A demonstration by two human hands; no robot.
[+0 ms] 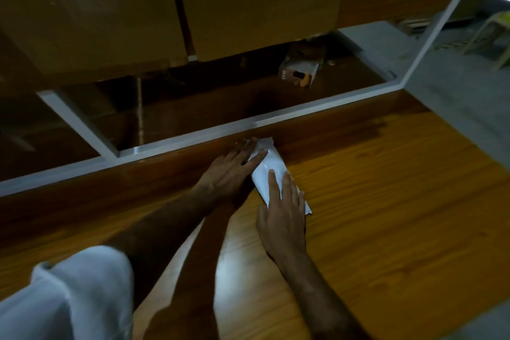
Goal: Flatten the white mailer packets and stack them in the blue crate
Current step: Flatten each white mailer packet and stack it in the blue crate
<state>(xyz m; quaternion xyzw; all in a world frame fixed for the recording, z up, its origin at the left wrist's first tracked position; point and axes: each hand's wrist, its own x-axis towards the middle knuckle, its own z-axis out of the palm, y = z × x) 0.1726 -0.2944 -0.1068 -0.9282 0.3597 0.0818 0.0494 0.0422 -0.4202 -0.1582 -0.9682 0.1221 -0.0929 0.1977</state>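
The left hand (234, 164) lies flat, fingers straight, on the top end of a white mailer packet (271, 171) in the middle of the frame. The right hand (283, 208) presses its lower end, flat too. The packet sits on the wooden tabletop (386, 201). I think flattening is under way. No blue crate shows, so stacking is left.

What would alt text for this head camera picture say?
Two hands, left hand and right hand, press flat on a white mailer packet lying on a wooden table. Cardboard boxes stand beyond the table's far edge in dim light.
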